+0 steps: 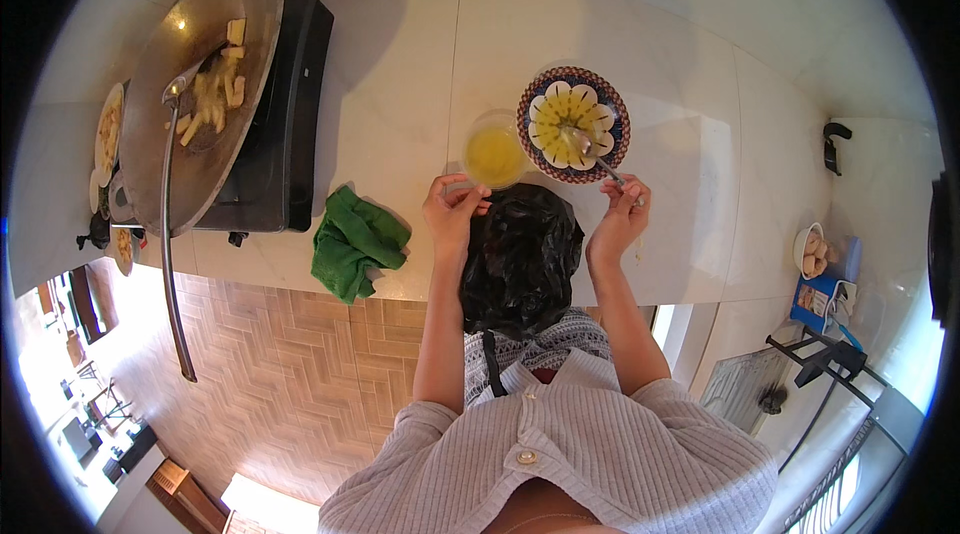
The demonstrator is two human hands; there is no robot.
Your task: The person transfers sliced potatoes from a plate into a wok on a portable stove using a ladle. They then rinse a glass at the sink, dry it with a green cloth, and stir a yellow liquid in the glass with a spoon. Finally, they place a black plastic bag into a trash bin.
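Observation:
On the counter stands a clear round container (495,153) of yellow liquid. My left hand (454,213) grips its near left side between thumb and fingers. Just to the right is a patterned bowl (534,93) with a flower design inside, and yellow liquid lies in it. My right hand (621,211) pinches the handle of a metal spoon (606,168), whose head dips into the bowl. Between my forearms, at the counter's front edge, a crumpled black plastic bag (521,260) hides part of the counter.
At left a large wok (150,181) with frying pale sticks (214,99) sits on a black stove (300,121). The long-handled ladle (168,196) juts past the counter edge. A green cloth (356,241) lies nearby. A white bowl (804,241) stands at far right.

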